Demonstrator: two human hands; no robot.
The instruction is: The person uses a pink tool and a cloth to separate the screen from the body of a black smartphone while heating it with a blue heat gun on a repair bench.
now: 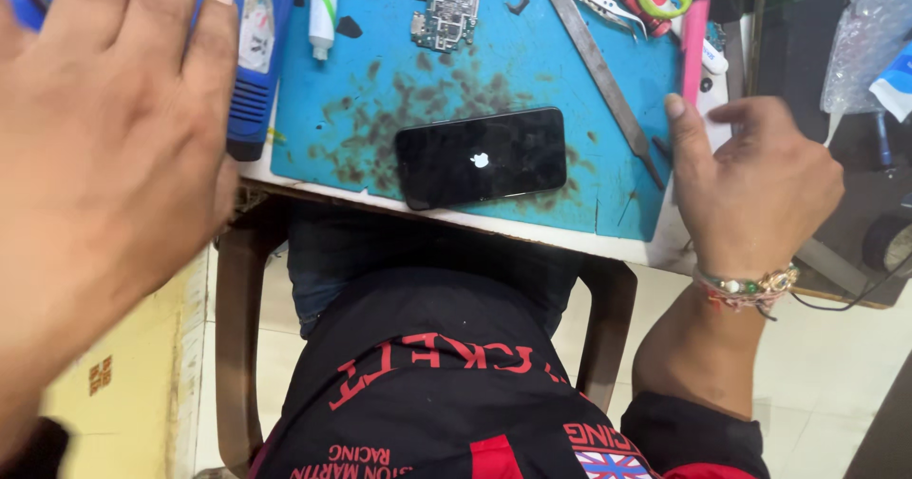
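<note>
1. Roughly centred, the black phone (481, 158) lies flat on the stained blue mat (570, 203), long axis left-right, at the mat's near edge.
2. Right hand (755, 189) is nearer, just right of the phone; fingers loosely curled, holding nothing, thumb near the pink tool (693, 47).
3. Left hand (114, 146) is raised close to the camera, fingers spread, empty, over the blue heat gun (255, 70).
4. Metal tweezers (605, 75) lie between phone and right hand.

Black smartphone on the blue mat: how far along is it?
Done, it seems: the black smartphone lies closed, screen up, showing a white start-up logo. In hand: nothing; the left hand hangs open near the blue hot-air tool, the right hand loosely curled beside the flat metal spatula. Left: a bare green circuit board and tools lie out on the stained blue mat.
</note>
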